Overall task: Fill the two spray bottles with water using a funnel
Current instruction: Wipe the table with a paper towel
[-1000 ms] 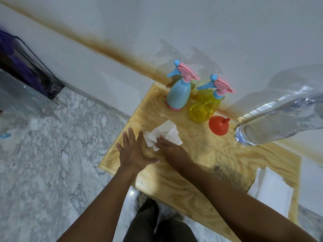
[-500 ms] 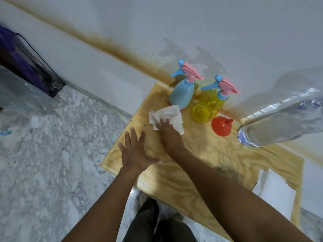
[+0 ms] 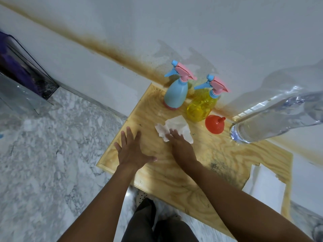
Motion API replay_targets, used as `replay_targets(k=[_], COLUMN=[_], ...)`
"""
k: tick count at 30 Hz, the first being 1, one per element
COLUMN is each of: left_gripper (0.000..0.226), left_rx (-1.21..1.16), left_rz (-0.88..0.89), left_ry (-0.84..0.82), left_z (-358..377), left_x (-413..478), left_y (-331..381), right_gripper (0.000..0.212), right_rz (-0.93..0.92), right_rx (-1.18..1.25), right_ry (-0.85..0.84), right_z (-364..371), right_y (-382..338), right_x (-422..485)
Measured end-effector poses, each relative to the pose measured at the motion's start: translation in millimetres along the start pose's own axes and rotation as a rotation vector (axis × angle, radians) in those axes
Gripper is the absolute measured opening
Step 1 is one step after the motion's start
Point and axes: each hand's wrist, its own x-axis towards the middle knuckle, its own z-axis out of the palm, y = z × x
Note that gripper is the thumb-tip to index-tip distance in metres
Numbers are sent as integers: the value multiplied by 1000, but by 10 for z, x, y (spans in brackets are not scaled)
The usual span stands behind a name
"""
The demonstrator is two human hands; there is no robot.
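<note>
Two bottles: blue and yellow, both capped, upright at the desk's far edge by the wall; funnel mouth-down just right of the yellow one.
Change: right hand has drawn the tissue back from the blue bottle toward the middle — wiping, so filling looks finished.
Grip: right fingers flat on the tissue; left hand spread, palm down, holding nothing.
Room: near half of the desk open; left edge close beside the left hand — big clear bottle crowds the right.
</note>
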Motion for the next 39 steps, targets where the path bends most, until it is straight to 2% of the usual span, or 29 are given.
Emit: replay_targets(k=[4,8,9,13,18,20,25,27,29,32,36,39], left_gripper=[136,137,136,125,76,70,56,54,43,55,65,70], left_rx=[17,26,26,28,42,-68,-275,-255,-162,-34,6,140], left_rz=[-1,-8,-9,-15,89,143,367,475,571,672,737,741], left_ry=[6,-7,-10,-44,33,39,-94,-143,-201,-257,-252,-264], left_z=[13,6,2,-35,-6,58,431,672,906,1301,1811,2152], left_x=[4,7,5,-1,-222,-394,-898,-1077,-1280,-1577,-1928,-2041], left_y=[4,33,39,103,385,607,1284,1597,1941,2446,3017,3376], right_gripper=[46,49,48,31,31,32,32,33,33,28,22,21], right_rz=[-34,-79,-67,-4,193,282,422,501,566,622,728,842], right_rx=[43,84,139,366,701,820,1026,1076,1128,1155,1117,1111], right_ry=[-61,-254,-259,7,225,286,438,461,525,676,882,933], right_z=[162,45,-17,-275,-644,-730,-925,-1008,-1081,-1159,-1134,-1032], right_y=[-93,-114,-129,-128,35,173,671,910,1157,1525,2065,2483], right_x=[-154,-325,-359,-541,-929,-1157,-1859,-2165,-2458,-2878,-3416,-3731])
